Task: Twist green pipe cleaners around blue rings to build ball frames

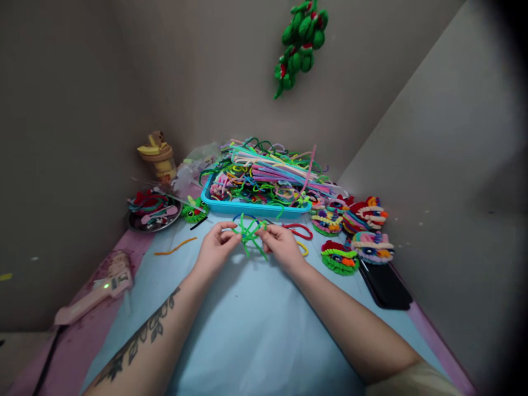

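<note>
Several bright green pipe cleaners (249, 235), crossed at the middle into a star shape, are held up over the blue table cover. My left hand (219, 242) pinches the star's left side between thumb and fingers. On the other side, my right hand (281, 243) pinches a green arm of it, the fingertips partly hidden. Just beyond the hands lie red-handled scissors (300, 231), their blades mostly hidden. A yellow loop (303, 248) shows beside my right hand. An orange pipe cleaner (175, 247) and a short black one (199, 223) lie to the left.
A blue tray (256, 208) heaped with pipe cleaners stands at the back. Finished colourful bird faces (340, 257) and a black phone (385, 286) are at right. At left are a metal bowl (154, 224) and a pink glue gun (94, 294) with a lit green light.
</note>
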{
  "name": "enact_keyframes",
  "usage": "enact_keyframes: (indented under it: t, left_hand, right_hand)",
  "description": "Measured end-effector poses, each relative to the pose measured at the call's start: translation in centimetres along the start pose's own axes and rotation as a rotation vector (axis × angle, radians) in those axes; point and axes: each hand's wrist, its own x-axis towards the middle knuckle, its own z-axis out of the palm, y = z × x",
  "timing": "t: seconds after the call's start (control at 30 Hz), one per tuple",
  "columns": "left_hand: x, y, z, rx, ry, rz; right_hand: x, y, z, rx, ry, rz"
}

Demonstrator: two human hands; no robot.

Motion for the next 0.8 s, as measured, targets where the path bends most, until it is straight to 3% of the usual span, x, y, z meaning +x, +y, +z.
enact_keyframes:
  t: [0.13, 0.27, 0.43, 0.67, 0.73, 0.8]
  left_hand:
    - [-0.1, -0.5, 0.4, -0.054, -0.027, 0.013]
    - [-0.1, -0.8, 0.6, -0.054, 0.041, 0.029]
    - [-0.5, -0.8, 1.0, -0.030, 0.103, 0.087]
    - [-0.1, -0.7, 0.6, -0.150, 0.177, 0.053]
    - [0.3, -0.6, 0.1, -0.255, 0.226, -0.009]
    - [0.6, -0.6, -0.3, -0.360, 0.253, -0.071]
  right_hand:
    - [0.0, 0.6, 0.3, 0.050, -0.043, 0.093]
    - [-0.3, 0.7, 1.3, 0.118, -0.044, 0.165]
    - [-1.2, 1.3, 2.8, 0.217, -0.056, 0.090]
    - [-1.9, 1.7, 3.4, 0.203, 0.077, 0.095]
    - [-2.2, 1.4, 3.4, 0.197, -0.040, 0.082]
    - [-2.5, 1.1, 3.3, 0.113, -0.268, 0.030]
